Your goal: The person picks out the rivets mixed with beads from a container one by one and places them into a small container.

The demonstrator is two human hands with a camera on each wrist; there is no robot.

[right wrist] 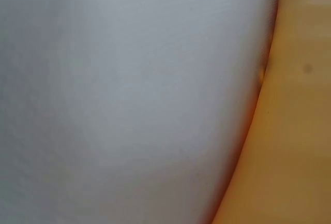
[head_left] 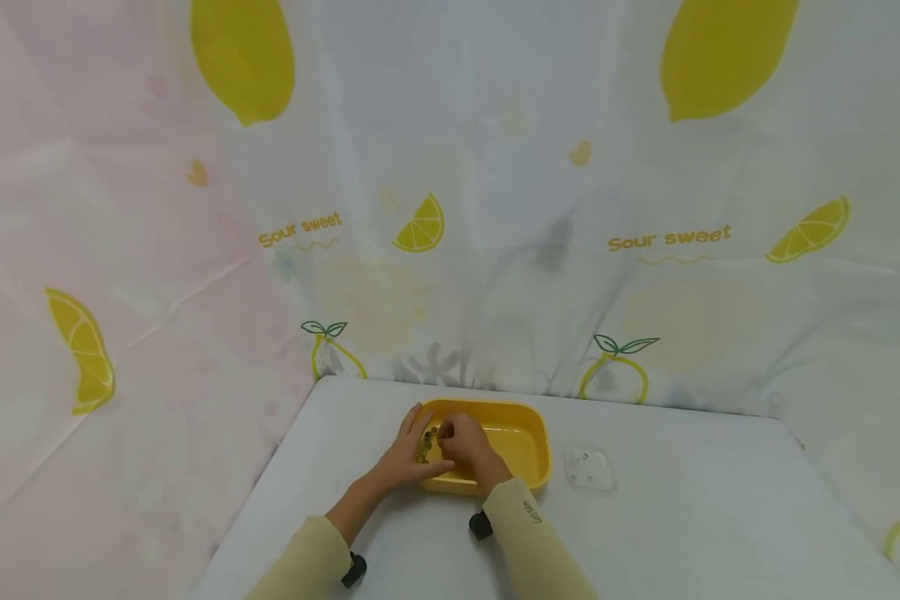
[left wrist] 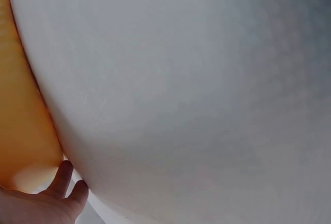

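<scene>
A shallow yellow plastic tray (head_left: 523, 446) lies on the white table. Small dark green-brown bead-like pieces (head_left: 425, 447) gather at its left end. My left hand (head_left: 403, 460) is over that end, thumb and fingers spread around the pieces; in the left wrist view, fingers of the left hand (left wrist: 51, 200) are by the outside of the tray (left wrist: 23, 115). Inside the tray, my right hand (head_left: 467, 442) has curled fingers pointing down close beside the pieces. Its fingertips are hidden, so whether they pinch a piece cannot be made out. The right wrist view shows only the tray's outer wall (right wrist: 297, 110) and the tabletop.
Right of the tray lies a clear, rounded-square plastic piece (head_left: 589, 468), with a few small marks or bits on it. White tabletop (head_left: 690, 500) extends to the right. A lemon-print cloth (head_left: 495, 317) hangs behind the table and at its left side.
</scene>
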